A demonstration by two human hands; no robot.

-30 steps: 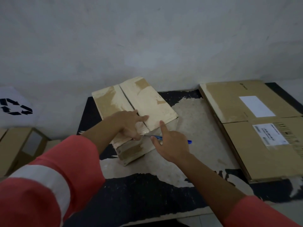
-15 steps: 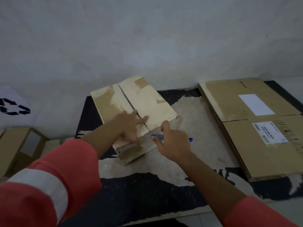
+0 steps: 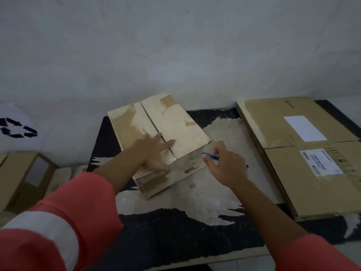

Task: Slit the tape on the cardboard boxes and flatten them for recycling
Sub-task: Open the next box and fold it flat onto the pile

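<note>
A small pale cardboard box (image 3: pixel 175 122) lies on the worn black table (image 3: pixel 175 227), its two top flaps meeting at a seam down the middle. My left hand (image 3: pixel 154 151) presses flat on the box's near end, fingers spread across the seam. My right hand (image 3: pixel 224 167) hovers just right of the box's near corner, closed around a blue cutter (image 3: pixel 212 156) whose tip points left toward the box. The cutter's tail (image 3: pixel 247 166) pokes out behind the hand.
A stack of flattened brown boxes (image 3: pixel 304 159) with white labels fills the table's right side. On the left, lower down, stand more brown boxes (image 3: pixel 21 177) and a white sheet with a recycling symbol (image 3: pixel 17 130). A grey wall rises behind.
My right hand has drawn the cutter away from the box's near seam, rightward and slightly back. My left hand has stayed pressed on the box, fingers spreading a little.
</note>
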